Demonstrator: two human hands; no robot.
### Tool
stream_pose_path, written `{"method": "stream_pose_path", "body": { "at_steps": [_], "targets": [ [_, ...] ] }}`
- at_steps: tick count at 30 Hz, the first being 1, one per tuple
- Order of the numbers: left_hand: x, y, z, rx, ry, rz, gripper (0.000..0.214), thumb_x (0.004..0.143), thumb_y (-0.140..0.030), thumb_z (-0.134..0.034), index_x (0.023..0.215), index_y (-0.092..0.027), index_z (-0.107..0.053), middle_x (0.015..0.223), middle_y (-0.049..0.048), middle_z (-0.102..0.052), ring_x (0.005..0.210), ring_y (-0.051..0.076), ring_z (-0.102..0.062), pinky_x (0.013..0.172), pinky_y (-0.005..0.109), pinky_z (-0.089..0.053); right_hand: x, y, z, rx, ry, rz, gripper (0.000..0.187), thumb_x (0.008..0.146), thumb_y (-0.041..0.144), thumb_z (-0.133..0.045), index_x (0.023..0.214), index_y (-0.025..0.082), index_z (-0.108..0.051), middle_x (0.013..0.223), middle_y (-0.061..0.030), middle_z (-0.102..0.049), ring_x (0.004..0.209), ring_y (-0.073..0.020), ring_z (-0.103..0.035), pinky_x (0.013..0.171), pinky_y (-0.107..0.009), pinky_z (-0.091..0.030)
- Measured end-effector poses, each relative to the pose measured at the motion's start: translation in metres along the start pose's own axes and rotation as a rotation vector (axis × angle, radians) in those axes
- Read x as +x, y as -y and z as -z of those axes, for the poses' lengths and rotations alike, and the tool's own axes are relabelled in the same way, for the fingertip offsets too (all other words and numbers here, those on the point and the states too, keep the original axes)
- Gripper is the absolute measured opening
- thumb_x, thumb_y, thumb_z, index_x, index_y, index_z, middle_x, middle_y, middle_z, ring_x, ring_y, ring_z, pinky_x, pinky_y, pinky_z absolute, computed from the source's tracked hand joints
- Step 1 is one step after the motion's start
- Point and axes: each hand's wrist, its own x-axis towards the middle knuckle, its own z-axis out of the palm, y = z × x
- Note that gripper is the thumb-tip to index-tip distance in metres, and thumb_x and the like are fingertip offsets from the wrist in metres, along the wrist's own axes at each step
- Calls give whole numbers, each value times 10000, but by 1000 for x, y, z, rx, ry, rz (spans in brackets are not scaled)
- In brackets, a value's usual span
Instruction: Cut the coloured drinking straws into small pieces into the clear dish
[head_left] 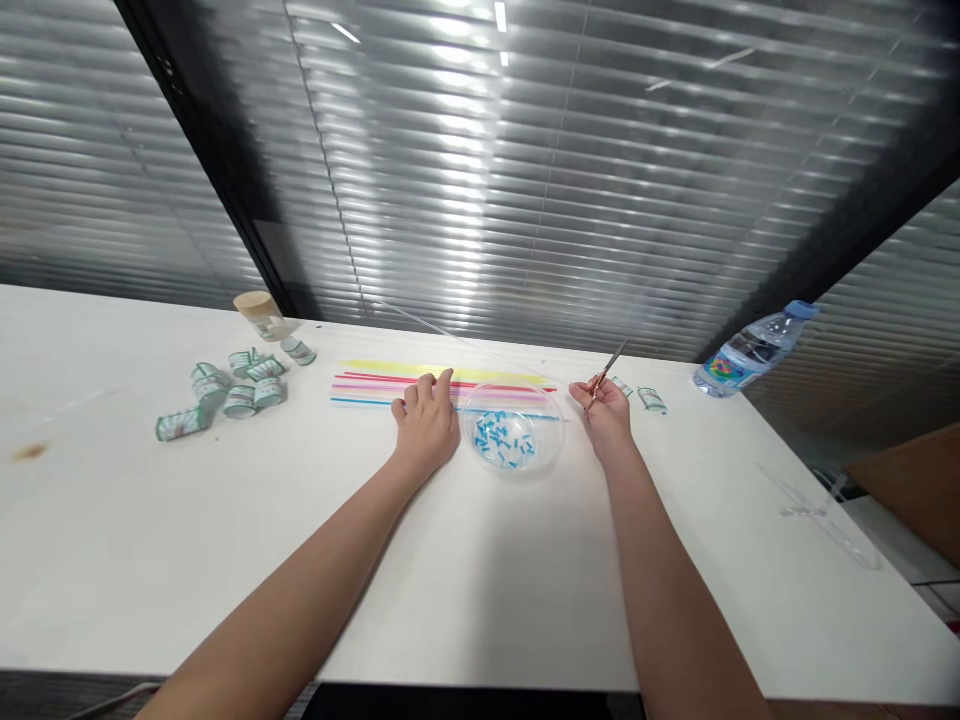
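Note:
My left hand (426,425) lies on a row of long thin straws, its fingers apart and slightly bent over them. The straws run side by side in yellow, red, pink and blue; the blue straw (360,402) is nearest to me and passes under that hand. Just right of the hand stands a clear round bowl (551,455) with several short blue cut pieces (499,435) inside. My right hand (606,415) is closed around a pair of scissors (598,385), blades pointing up and away from me. Whether the blades are apart is hard to see.
Several small green-and-white wrapped rolls (240,400) lie at the left, near a tan-lidded container (266,318). Another such roll (652,400) lies right of my right hand. A water bottle (750,352) stands at the right edge of the white table (540,590), with clear plastic (814,513) nearer me.

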Motion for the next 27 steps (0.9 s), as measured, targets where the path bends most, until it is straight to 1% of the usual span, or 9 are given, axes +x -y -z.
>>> {"method": "stream_pose_path", "body": {
  "at_steps": [4, 6, 8, 11, 13, 16, 20, 23, 27],
  "targets": [
    [0, -1, 0, -35, -31, -16, 503, 923, -280, -291, 1418, -210, -356, 1355, 159, -441, 1147, 321, -437, 959, 542, -331, -1, 4, -2, 4, -2, -11, 368, 506, 245, -840, 704, 208, -532, 713, 39, -651, 726, -124, -619, 685, -240, -506],
    [-1, -1, 0, -69, -77, -22, 499, 927, -272, -288, 1418, -206, -354, 1367, 158, -435, 1158, 316, -435, 973, 534, -323, -2, 6, -3, 4, -4, -23, 378, 501, 250, -841, 696, 207, -520, 715, 36, -647, 708, -121, -611, 628, -224, -496],
    [-1, -1, -1, -111, -153, -26, 501, 931, -273, -295, 1425, -201, -342, 1379, 160, -422, 1183, 309, -426, 987, 513, -321, -3, 9, -3, 2, -6, -41, 391, 497, 260, -843, 701, 207, -514, 723, 33, -643, 647, -106, -581, 527, -200, -455],
    [-1, -1, -3, -150, -284, -59, 489, 936, -276, -319, 1417, -198, -362, 1401, 164, -397, 1238, 305, -390, 1005, 487, -310, -6, 16, -3, -4, 11, -69, 404, 498, 279, -841, 721, 209, -511, 727, 37, -623, 533, -73, -487, 396, -175, -333],
    [-1, 0, -4, -141, -361, -78, 468, 939, -263, -331, 1398, -209, -404, 1434, 163, -376, 1287, 312, -347, 1017, 486, -287, -10, 21, -4, -7, 46, -81, 403, 505, 286, -836, 727, 211, -508, 717, 44, -601, 499, -61, -440, 374, -172, -287],
    [-2, 1, -4, -88, -446, -93, 455, 935, -215, -347, 1375, -255, -459, 1488, 140, -352, 1370, 326, -266, 1026, 501, -241, -16, 31, -7, -21, 116, -85, 397, 519, 287, -830, 723, 214, -497, 697, 49, -571, 499, -60, -424, 379, -175, -278],
    [-2, 3, -5, -50, -458, -141, 502, 920, -161, -372, 1381, -342, -458, 1525, 76, -350, 1432, 322, -205, 1039, 518, -168, -24, 41, -12, -51, 190, -91, 411, 514, 290, -835, 714, 213, -485, 674, 45, -544, 506, -65, -412, 380, -176, -259],
    [-2, 5, -6, -71, -439, -166, 520, 931, -152, -349, 1394, -375, -428, 1526, 39, -365, 1443, 291, -215, 1060, 513, -109, -27, 43, -14, -73, 243, -96, 402, 510, 291, -843, 708, 208, -503, 654, 47, -529, 510, -67, -409, 393, -181, -269],
    [-1, 6, -4, -103, -386, -206, 482, 949, -154, -311, 1358, -359, -464, 1405, 31, -522, 1401, 254, -319, 1071, 504, -63, -29, 41, -16, -98, 258, -100, 404, 502, 302, -852, 700, 210, -513, 635, 53, -533, 498, -73, -420, 407, -201, -287]
  ]
}}
